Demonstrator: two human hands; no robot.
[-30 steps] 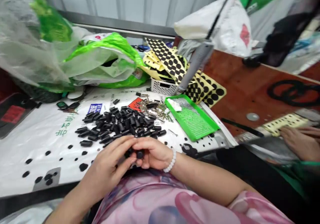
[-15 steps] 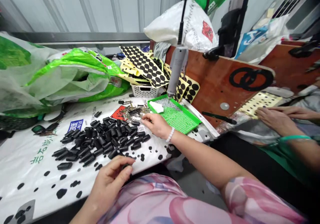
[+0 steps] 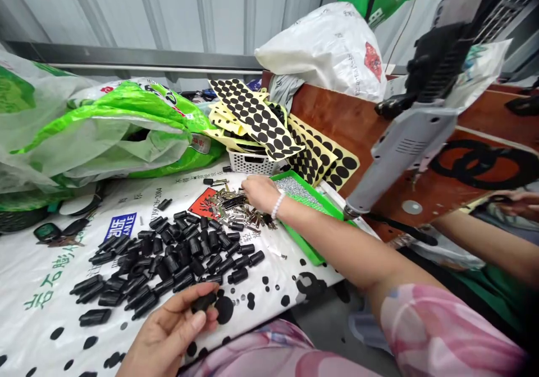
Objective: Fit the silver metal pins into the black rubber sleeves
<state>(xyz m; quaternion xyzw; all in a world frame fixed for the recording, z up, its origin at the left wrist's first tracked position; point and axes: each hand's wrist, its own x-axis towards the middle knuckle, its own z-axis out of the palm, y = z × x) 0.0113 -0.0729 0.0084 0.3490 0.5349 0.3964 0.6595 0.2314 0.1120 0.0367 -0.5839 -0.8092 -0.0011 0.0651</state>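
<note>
My left hand point(image 3: 177, 323) is closed around a small black ribbed plastic sleeve point(image 3: 204, 303) at the front of the white-covered table. Just beyond it lies a heap of similar black sleeves point(image 3: 168, 253). My right hand point(image 3: 261, 193), with a beaded bracelet at the wrist, is over a pile of small metal pins point(image 3: 240, 208). Its fingers are curled together, and whatever is in them is hidden. Right of that hand, partly behind my forearm, lies a green tray point(image 3: 311, 252) with many small silvery pieces in it.
A grey electric screwdriver point(image 3: 400, 152) hangs over the tray's right side, before a brown board point(image 3: 332, 105). Dotted sticker sheets point(image 3: 256, 116) rise from a white basket point(image 3: 252, 162). Green and white bags point(image 3: 168, 124) stand back left. Another person's arm point(image 3: 475, 239) shows at right.
My right hand has gone from beside the tray's edge onto the metal pins, its fingers more curled. The screwdriver has swung right. The view has shifted; my left hand still holds the sleeve.
</note>
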